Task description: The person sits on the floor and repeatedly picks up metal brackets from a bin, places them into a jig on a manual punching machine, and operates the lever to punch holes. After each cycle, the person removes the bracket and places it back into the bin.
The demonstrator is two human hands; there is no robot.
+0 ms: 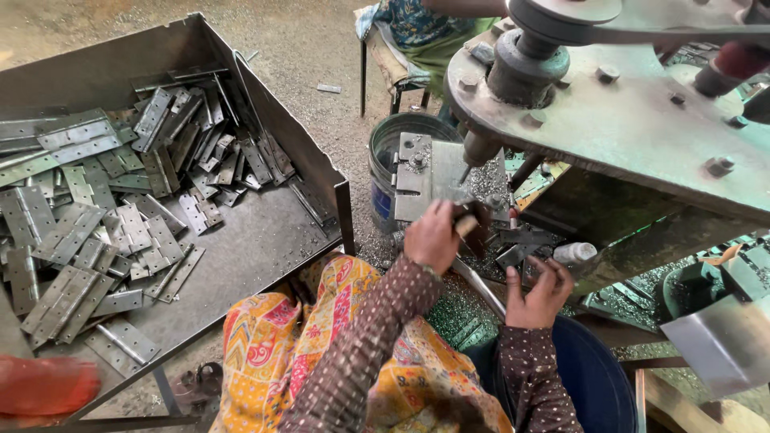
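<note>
Hinges (513,236) looked hard, flat, heavy; left grip (433,236) clenched a dark block (473,224), right grip (539,293) open nearby.

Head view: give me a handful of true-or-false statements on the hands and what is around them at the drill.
1. The left hand holds a small dark piece under the drill bit. True.
2. The right hand grips the white bottle. False: it is open beside the bottle, gripping nothing.
3. The metal tray on the left holds many hinges. True.
4. The bucket behind the jig plate stands on the tray. False: it stands on the ground beside the tray.
</note>
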